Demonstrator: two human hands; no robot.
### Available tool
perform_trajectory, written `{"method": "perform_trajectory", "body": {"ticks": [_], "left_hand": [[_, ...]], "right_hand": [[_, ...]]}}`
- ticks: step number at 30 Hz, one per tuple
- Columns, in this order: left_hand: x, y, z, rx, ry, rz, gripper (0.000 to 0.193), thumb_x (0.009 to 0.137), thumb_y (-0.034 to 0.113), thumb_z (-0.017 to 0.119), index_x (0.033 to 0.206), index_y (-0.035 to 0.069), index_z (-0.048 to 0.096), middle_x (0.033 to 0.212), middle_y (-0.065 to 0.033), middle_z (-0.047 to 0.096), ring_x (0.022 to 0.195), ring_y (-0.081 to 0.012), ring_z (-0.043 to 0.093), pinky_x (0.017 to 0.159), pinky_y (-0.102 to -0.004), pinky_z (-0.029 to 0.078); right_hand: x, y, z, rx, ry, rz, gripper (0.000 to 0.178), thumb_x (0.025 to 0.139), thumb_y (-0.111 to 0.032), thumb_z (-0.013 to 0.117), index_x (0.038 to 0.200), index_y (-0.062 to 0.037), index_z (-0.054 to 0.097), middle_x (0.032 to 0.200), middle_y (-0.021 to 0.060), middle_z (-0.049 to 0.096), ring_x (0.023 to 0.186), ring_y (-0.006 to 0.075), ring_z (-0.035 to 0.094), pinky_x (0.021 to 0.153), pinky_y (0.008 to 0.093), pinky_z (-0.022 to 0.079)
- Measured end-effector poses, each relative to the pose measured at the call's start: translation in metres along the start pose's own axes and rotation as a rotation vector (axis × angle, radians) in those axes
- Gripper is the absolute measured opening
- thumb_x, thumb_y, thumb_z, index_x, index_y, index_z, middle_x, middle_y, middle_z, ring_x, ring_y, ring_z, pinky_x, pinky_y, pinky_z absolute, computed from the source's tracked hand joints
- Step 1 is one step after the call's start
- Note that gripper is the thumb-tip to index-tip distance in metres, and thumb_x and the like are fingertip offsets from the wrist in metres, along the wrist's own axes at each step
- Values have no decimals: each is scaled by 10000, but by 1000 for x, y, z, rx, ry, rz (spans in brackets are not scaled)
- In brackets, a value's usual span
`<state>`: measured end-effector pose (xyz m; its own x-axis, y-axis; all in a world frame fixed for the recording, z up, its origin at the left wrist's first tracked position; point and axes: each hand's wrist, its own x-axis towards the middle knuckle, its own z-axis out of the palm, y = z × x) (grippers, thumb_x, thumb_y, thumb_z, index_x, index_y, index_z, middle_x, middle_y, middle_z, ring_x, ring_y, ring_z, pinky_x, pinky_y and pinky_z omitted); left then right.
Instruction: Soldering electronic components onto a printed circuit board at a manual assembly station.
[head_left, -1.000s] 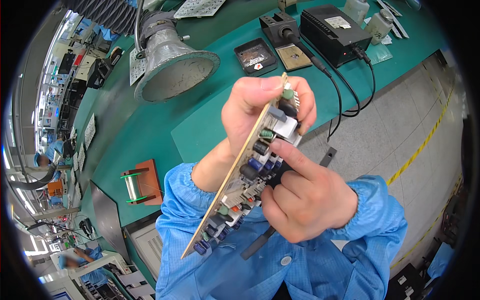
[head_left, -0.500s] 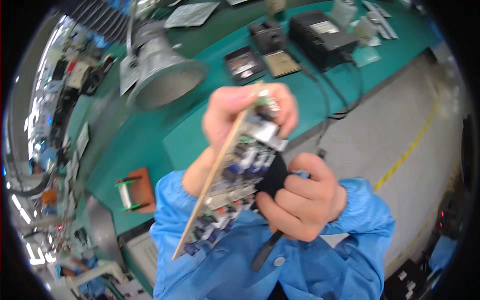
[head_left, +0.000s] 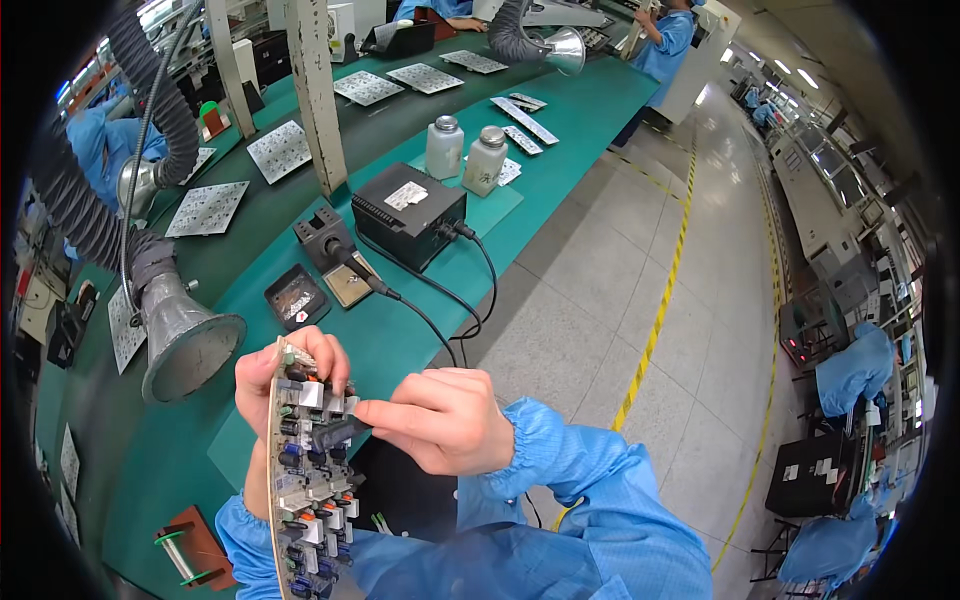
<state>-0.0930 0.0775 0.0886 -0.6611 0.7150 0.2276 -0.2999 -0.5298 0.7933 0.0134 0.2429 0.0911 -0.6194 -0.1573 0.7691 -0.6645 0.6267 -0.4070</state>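
Desk (head_left: 150, 450), green-topped, sweeps from 1 o'clock round to 7 as counted from the middle of the view. A metal extraction hood (head_left: 190, 345) hangs at 9, wide mouth toward the near side, presumably so that fumes are drawn off close to the work. Between 7 and 8, the circuit board (head_left: 308, 480) is held up off the desk, nearly on end, its populated face turned toward 3, likely to leave the parts open to reach. A black power unit (head_left: 420, 222) sits toward 11, set back, perhaps to keep elbow room. At half past 6 is the right hand (head_left: 440, 420), its grip pinched together, apparently on a dark strip (head_left: 340, 433) that points at the board. The left hand (head_left: 255, 395), at 8, has its grip clamped on the board's upper end (thumb at the bare back, fingers curled over the top), which should steady it. Smaller yet, rows of blue capacitors (head_left: 290, 456) crowd the populated face.

The board's lower end is cut off by the bottom edge, and its back hides part of the left palm. What the strip is, and whether it touches any part, cannot be told; the black shape below the right hand is too murky to name.
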Motion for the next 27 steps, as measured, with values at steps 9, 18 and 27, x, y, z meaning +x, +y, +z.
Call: {"method": "perform_trajectory", "body": {"ticks": [9, 18, 27], "left_hand": [[4, -4, 10, -40, 98, 5, 469, 793, 436, 393, 689, -14, 476, 663, -163, 534, 579, -185, 447, 555, -276, 380], [-23, 27, -7, -82, 117, 79, 498, 809, 457, 374, 721, -21, 482, 697, -172, 530, 600, -199, 466, 597, -289, 424], [-86, 76, -33, 229, 103, 565, 414, 808, 515, 314, 786, 120, 435, 759, -74, 488, 719, -186, 394, 794, -362, 284]], "right_hand": [[10, 11, 0, -99, 29, -58, 276, 658, -78, 700, 928, -129, 672, 624, 5, 471, 498, 162, 501, 438, 280, 401], [3, 21, 12, -32, 95, 57, 253, 721, 64, 615, 959, -13, 653, 695, 95, 600, 552, 217, 556, 486, 315, 439], [-8, 68, 85, -279, -225, 128, 237, 772, 43, 565, 996, -11, 620, 946, 133, 618, 850, 309, 585, 739, 357, 476]]}}
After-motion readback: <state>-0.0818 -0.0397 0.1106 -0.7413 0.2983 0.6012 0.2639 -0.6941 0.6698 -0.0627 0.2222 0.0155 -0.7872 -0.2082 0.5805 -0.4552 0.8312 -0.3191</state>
